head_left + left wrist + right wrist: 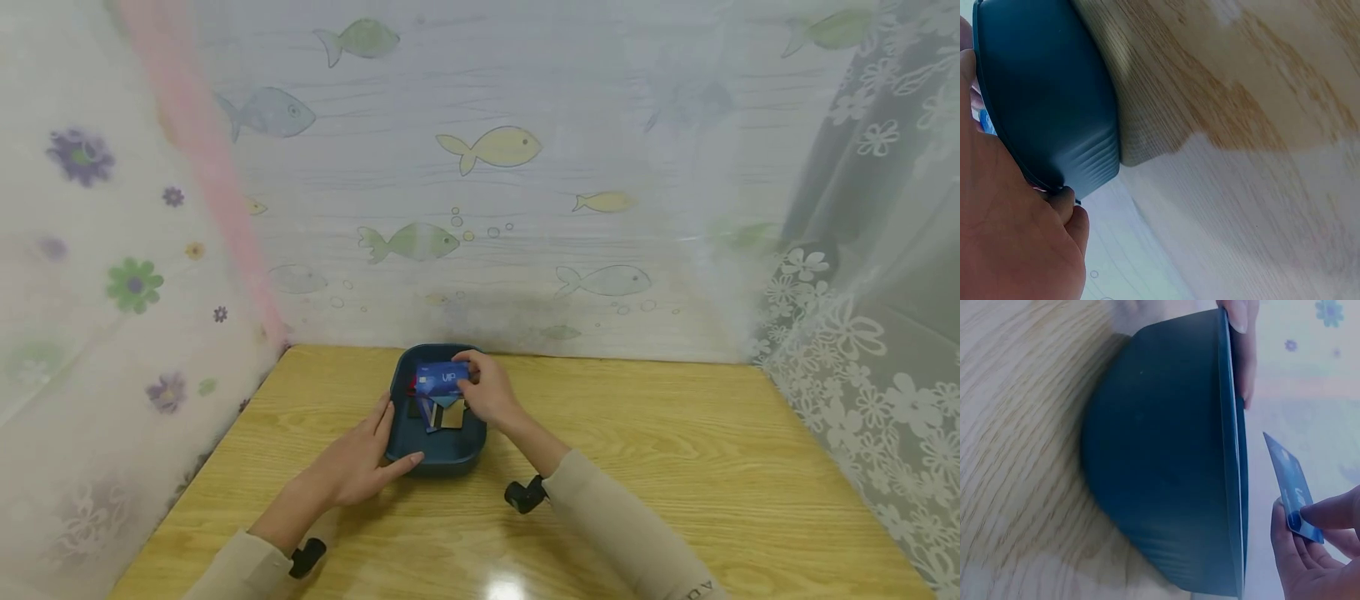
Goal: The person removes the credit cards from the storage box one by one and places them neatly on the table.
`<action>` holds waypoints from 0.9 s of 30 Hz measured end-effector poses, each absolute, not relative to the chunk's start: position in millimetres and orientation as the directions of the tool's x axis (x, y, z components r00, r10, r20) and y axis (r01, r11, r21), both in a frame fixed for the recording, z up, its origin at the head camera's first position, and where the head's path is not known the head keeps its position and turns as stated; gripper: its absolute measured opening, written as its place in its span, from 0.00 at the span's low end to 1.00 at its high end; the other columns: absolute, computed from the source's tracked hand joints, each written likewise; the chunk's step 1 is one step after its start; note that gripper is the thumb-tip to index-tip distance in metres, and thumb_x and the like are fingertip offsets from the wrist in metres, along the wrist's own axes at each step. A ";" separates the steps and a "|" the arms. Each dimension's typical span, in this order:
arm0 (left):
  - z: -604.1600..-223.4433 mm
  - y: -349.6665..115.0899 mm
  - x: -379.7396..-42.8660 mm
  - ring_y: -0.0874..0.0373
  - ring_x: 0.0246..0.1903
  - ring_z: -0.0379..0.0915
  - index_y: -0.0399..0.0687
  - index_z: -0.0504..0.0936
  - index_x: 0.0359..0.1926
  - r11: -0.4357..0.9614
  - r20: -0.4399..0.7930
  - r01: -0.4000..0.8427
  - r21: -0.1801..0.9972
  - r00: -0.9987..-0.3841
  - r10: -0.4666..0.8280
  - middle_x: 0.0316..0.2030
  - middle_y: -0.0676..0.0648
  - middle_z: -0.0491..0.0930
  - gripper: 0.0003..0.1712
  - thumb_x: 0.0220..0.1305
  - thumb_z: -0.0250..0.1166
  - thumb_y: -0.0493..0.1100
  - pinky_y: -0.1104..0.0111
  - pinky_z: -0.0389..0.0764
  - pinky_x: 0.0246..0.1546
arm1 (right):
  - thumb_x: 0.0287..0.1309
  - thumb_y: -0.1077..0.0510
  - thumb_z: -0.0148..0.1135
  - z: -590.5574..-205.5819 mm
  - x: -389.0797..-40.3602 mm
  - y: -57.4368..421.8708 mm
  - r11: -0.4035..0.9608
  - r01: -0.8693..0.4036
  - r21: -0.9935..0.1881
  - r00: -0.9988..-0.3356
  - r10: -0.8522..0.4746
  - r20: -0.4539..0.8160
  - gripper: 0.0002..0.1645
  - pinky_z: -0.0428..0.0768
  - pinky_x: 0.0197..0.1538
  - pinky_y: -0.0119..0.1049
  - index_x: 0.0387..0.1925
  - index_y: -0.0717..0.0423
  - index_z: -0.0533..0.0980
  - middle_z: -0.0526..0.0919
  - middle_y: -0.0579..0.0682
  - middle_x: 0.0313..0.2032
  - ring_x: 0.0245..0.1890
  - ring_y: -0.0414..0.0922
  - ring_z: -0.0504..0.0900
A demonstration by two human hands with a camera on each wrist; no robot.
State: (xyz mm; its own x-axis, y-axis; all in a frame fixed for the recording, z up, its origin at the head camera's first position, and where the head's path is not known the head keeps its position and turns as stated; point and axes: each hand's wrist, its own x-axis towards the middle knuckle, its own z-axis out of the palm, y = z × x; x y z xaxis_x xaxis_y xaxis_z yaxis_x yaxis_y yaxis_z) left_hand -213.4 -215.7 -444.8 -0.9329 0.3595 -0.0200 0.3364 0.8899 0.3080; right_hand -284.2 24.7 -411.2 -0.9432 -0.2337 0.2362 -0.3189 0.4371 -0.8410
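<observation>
A dark blue plastic bin (437, 457) stands on the table, with several bank-style cards (448, 415) lying overlapped inside it. My right hand (491, 390) pinches a blue card marked VIP (438, 379) by its right end, over the bin. In the right wrist view that card (1291, 481) is above the bin's rim, between thumb and fingers. My left hand (352, 462) holds the bin at its left side, thumb at the near rim. The left wrist view shows the left hand (1016, 231) with fingertips bent over the rim of the bin (1054, 94).
The wood-grain table (637, 467) extends to both sides of the bin. Behind it hangs a fish-print curtain (487, 275). Flowered sheets hang at left (135, 350) and right (855, 375). Small black devices sit at both wrists.
</observation>
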 end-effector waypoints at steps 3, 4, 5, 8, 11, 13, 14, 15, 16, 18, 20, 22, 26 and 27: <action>-445.1 -216.0 -212.6 0.38 0.77 0.49 0.32 0.45 0.80 0.889 -0.027 0.334 0.313 -0.933 0.360 0.81 0.37 0.37 0.65 0.67 0.44 0.81 0.45 0.63 0.71 | 0.68 0.70 0.59 -410.1 -283.0 29.1 0.431 -0.313 -0.846 -0.944 -0.242 0.226 0.20 0.79 0.31 0.35 0.59 0.58 0.79 0.77 0.57 0.43 0.37 0.48 0.81; -445.0 -216.0 -212.3 0.38 0.77 0.49 0.32 0.44 0.80 0.889 -0.030 0.332 0.314 -0.933 0.359 0.81 0.37 0.37 0.65 0.67 0.44 0.81 0.45 0.63 0.71 | 0.68 0.70 0.59 -409.4 -282.6 30.7 0.428 -0.312 -0.848 -0.944 -0.244 0.223 0.20 0.79 0.31 0.35 0.59 0.58 0.79 0.78 0.57 0.44 0.37 0.48 0.81; -444.9 -215.9 -212.2 0.38 0.77 0.49 0.32 0.44 0.80 0.890 -0.032 0.331 0.315 -0.933 0.358 0.81 0.37 0.37 0.65 0.67 0.44 0.81 0.45 0.63 0.71 | 0.69 0.70 0.59 -408.9 -282.4 32.3 0.427 -0.308 -0.850 -0.944 -0.245 0.219 0.20 0.79 0.31 0.35 0.59 0.58 0.79 0.78 0.57 0.44 0.37 0.48 0.81; -444.5 -215.4 -212.1 0.38 0.77 0.49 0.32 0.44 0.80 0.891 -0.030 0.330 0.313 -0.934 0.357 0.81 0.37 0.37 0.65 0.67 0.43 0.82 0.45 0.63 0.71 | 0.69 0.70 0.59 -407.2 -282.5 37.4 0.417 -0.298 -0.858 -0.947 -0.245 0.210 0.21 0.76 0.31 0.35 0.60 0.57 0.79 0.76 0.56 0.43 0.36 0.47 0.79; -444.3 -215.2 -212.3 0.38 0.77 0.50 0.32 0.45 0.80 0.891 -0.024 0.331 0.310 -0.934 0.355 0.81 0.37 0.38 0.65 0.67 0.43 0.82 0.45 0.64 0.71 | 0.68 0.70 0.59 -407.0 -284.2 42.5 0.412 -0.305 -0.859 -0.945 -0.245 0.218 0.20 0.75 0.31 0.35 0.59 0.57 0.79 0.75 0.56 0.42 0.35 0.47 0.78; -444.3 -215.3 -212.4 0.38 0.77 0.50 0.32 0.45 0.80 0.891 -0.022 0.333 0.308 -0.934 0.357 0.81 0.37 0.38 0.65 0.66 0.43 0.82 0.45 0.64 0.71 | 0.67 0.71 0.59 -407.3 -285.5 45.9 0.409 -0.310 -0.858 -0.943 -0.245 0.224 0.20 0.76 0.32 0.35 0.59 0.58 0.79 0.75 0.56 0.41 0.35 0.48 0.78; -444.4 -215.5 -212.6 0.38 0.77 0.50 0.32 0.45 0.80 0.892 -0.023 0.333 0.307 -0.934 0.357 0.81 0.37 0.38 0.66 0.66 0.43 0.82 0.45 0.64 0.71 | 0.67 0.71 0.59 -407.6 -286.1 47.5 0.406 -0.308 -0.860 -0.944 -0.245 0.222 0.20 0.77 0.33 0.35 0.59 0.58 0.79 0.75 0.56 0.42 0.36 0.48 0.78; -444.4 -215.7 -212.7 0.38 0.77 0.49 0.32 0.44 0.80 0.892 -0.024 0.333 0.306 -0.934 0.357 0.81 0.37 0.37 0.66 0.66 0.43 0.83 0.45 0.63 0.71 | 0.67 0.71 0.59 -408.1 -286.7 48.9 0.404 -0.307 -0.862 -0.944 -0.245 0.221 0.20 0.79 0.34 0.35 0.58 0.58 0.80 0.75 0.56 0.42 0.36 0.48 0.79; -444.3 -215.9 -212.7 0.38 0.77 0.49 0.32 0.44 0.80 0.893 -0.027 0.332 0.306 -0.934 0.356 0.81 0.37 0.37 0.66 0.66 0.43 0.83 0.45 0.63 0.71 | 0.67 0.71 0.59 -408.2 -287.0 50.4 0.401 -0.304 -0.864 -0.945 -0.245 0.219 0.20 0.81 0.35 0.36 0.58 0.58 0.79 0.75 0.57 0.43 0.37 0.48 0.80; -444.2 -216.2 -212.8 0.39 0.77 0.48 0.32 0.44 0.80 0.893 -0.032 0.330 0.306 -0.934 0.356 0.81 0.38 0.37 0.66 0.66 0.43 0.83 0.46 0.63 0.71 | 0.68 0.71 0.59 -408.5 -287.8 53.3 0.394 -0.299 -0.869 -0.945 -0.245 0.215 0.20 0.83 0.36 0.37 0.59 0.58 0.79 0.76 0.58 0.45 0.38 0.49 0.81; -443.8 -216.3 -212.7 0.39 0.77 0.48 0.33 0.44 0.80 0.894 -0.036 0.328 0.304 -0.934 0.355 0.81 0.38 0.36 0.66 0.66 0.43 0.83 0.46 0.62 0.72 | 0.68 0.72 0.58 -408.4 -288.4 56.1 0.384 -0.291 -0.876 -0.947 -0.247 0.206 0.21 0.84 0.36 0.38 0.59 0.58 0.79 0.77 0.59 0.46 0.39 0.51 0.82; -443.3 -215.9 -212.6 0.39 0.78 0.47 0.33 0.44 0.80 0.894 -0.038 0.330 0.304 -0.933 0.357 0.81 0.38 0.36 0.66 0.66 0.43 0.83 0.46 0.62 0.72 | 0.68 0.72 0.58 -407.7 -288.6 59.3 0.380 -0.287 -0.879 -0.948 -0.242 0.205 0.21 0.83 0.36 0.39 0.59 0.58 0.79 0.77 0.60 0.47 0.40 0.54 0.83; -441.8 -215.0 -211.9 0.39 0.77 0.47 0.32 0.44 0.80 0.893 -0.040 0.329 0.307 -0.933 0.358 0.81 0.37 0.37 0.66 0.66 0.44 0.82 0.46 0.62 0.72 | 0.67 0.73 0.58 -407.1 -289.4 65.1 0.393 -0.279 -0.876 -0.953 -0.229 0.200 0.21 0.82 0.34 0.38 0.58 0.58 0.80 0.77 0.60 0.45 0.40 0.53 0.83; -441.5 -214.9 -211.5 0.39 0.77 0.48 0.32 0.44 0.80 0.893 -0.041 0.328 0.307 -0.933 0.357 0.81 0.37 0.37 0.66 0.66 0.44 0.82 0.46 0.62 0.72 | 0.67 0.72 0.58 -407.1 -289.8 66.4 0.402 -0.276 -0.873 -0.954 -0.224 0.199 0.21 0.82 0.35 0.38 0.58 0.58 0.80 0.78 0.59 0.45 0.39 0.52 0.82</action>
